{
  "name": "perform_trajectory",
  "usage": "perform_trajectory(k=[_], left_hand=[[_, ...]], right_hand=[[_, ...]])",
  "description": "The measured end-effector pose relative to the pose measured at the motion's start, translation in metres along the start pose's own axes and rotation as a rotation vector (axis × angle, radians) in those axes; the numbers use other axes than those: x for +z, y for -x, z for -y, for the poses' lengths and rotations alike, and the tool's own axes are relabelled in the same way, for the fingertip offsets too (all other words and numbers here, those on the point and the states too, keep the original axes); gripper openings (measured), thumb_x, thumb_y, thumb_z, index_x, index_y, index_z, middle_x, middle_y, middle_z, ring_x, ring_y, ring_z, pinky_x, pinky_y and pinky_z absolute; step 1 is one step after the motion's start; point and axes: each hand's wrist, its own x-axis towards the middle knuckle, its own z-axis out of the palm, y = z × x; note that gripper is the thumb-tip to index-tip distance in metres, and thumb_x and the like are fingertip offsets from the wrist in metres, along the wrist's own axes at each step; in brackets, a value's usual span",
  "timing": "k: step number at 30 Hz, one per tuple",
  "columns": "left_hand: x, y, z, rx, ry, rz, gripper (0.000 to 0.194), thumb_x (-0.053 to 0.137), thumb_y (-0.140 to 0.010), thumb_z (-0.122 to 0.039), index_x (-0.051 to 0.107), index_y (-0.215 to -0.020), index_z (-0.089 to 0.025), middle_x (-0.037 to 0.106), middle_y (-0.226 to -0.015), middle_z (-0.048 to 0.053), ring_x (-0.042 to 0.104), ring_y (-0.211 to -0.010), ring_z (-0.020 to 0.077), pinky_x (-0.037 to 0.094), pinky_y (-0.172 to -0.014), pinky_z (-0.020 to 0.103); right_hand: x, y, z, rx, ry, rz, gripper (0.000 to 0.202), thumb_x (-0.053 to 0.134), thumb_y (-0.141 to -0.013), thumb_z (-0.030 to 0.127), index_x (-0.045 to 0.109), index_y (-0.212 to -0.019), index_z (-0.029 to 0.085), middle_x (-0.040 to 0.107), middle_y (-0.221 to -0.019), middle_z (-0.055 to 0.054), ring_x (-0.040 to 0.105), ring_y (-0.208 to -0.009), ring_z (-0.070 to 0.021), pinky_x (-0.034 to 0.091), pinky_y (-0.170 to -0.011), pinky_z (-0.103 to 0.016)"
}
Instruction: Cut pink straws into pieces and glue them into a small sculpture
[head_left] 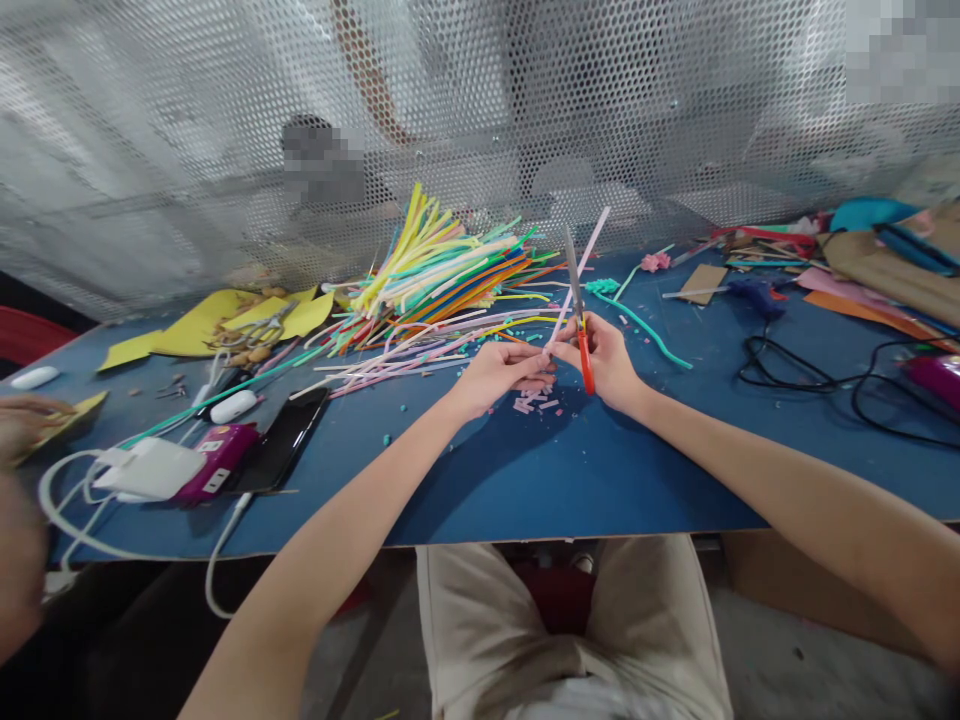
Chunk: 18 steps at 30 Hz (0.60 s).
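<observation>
i see a perforated metal screen [465,100] behind a flat blue table [480,490], its surface running between the forearms [367,500] to a straight near edge, with fuzzy stems [442,280] heaped in a fan beyond. i hold the right hand [611,365] clamped on red-handled scissors [584,350], blades up, close beside the left hand [499,375], fingertips pinched on a slanting pale-pink stem [591,245] above short clippings [534,402].

One head-worn camera looks forward and down from above the lap [487,630], hands [496,378] at mid-distance, facing across the tabletop [510,490] toward perforated mesh [465,120].
</observation>
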Motion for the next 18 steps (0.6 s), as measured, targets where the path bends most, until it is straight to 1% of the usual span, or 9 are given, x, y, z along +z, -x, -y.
perform_trajectory(k=[6, 9, 12, 14, 16, 18], left_hand=[[0.000, -0.001, 0.003, -0.004, 0.021, -0.020, 0.047, 0.087, -0.074, -0.048, 0.076, -0.104, -0.013, 0.078, -0.106, 0.014, 0.077, -0.088, 0.0188, 0.063, -0.086, 0.030], [0.001, -0.002, 0.003, 0.002, 0.034, -0.025, 0.047, 0.087, -0.074, -0.046, 0.076, -0.103, -0.012, 0.078, -0.104, 0.014, 0.076, -0.087, 0.0184, 0.063, -0.085, 0.029], [0.002, -0.001, 0.000, 0.030, 0.048, -0.046, 0.044, 0.088, -0.073, -0.044, 0.075, -0.100, -0.012, 0.078, -0.099, 0.012, 0.076, -0.085, 0.0173, 0.063, -0.083, 0.028], [0.001, -0.001, -0.004, 0.076, 0.053, -0.090, 0.042, 0.088, -0.073, -0.043, 0.075, -0.099, -0.012, 0.078, -0.096, 0.010, 0.076, -0.085, 0.0166, 0.062, -0.083, 0.027], [-0.003, 0.000, -0.009, 0.136, 0.040, -0.158, 0.041, 0.087, -0.074, -0.043, 0.075, -0.099, -0.013, 0.078, -0.097, 0.010, 0.076, -0.086, 0.0166, 0.062, -0.082, 0.026], [-0.010, 0.000, -0.014, 0.195, 0.023, -0.234, 0.042, 0.085, -0.075, -0.044, 0.074, -0.101, -0.013, 0.078, -0.098, 0.010, 0.076, -0.085, 0.0167, 0.062, -0.080, 0.025]], right_hand=[[0.002, 0.000, 0.002, -0.011, -0.001, 0.015, 0.042, 0.086, -0.070, 0.047, 0.057, -0.088, 0.023, 0.067, -0.087, -0.001, 0.064, -0.080, -0.0180, 0.054, -0.080, -0.037], [0.001, 0.000, 0.003, -0.008, 0.013, 0.010, 0.043, 0.086, -0.069, 0.048, 0.057, -0.087, 0.023, 0.067, -0.086, -0.001, 0.064, -0.079, -0.0178, 0.053, -0.080, -0.037], [0.001, -0.001, 0.000, 0.012, 0.003, 0.013, 0.044, 0.085, -0.070, 0.049, 0.057, -0.088, 0.022, 0.065, -0.087, 0.000, 0.061, -0.079, -0.0164, 0.051, -0.080, -0.035], [0.001, -0.002, -0.001, 0.044, -0.003, 0.020, 0.044, 0.084, -0.071, 0.051, 0.056, -0.089, 0.022, 0.061, -0.083, 0.001, 0.057, -0.074, -0.0146, 0.049, -0.077, -0.033], [0.001, -0.002, -0.001, 0.088, 0.017, 0.032, 0.046, 0.083, -0.071, 0.052, 0.054, -0.088, 0.021, 0.055, -0.076, 0.004, 0.050, -0.068, -0.0125, 0.046, -0.070, -0.031], [0.000, -0.002, 0.002, 0.119, 0.097, 0.040, 0.048, 0.084, -0.069, 0.054, 0.051, -0.084, 0.021, 0.048, -0.072, 0.006, 0.043, -0.064, -0.0114, 0.041, -0.064, -0.029]])
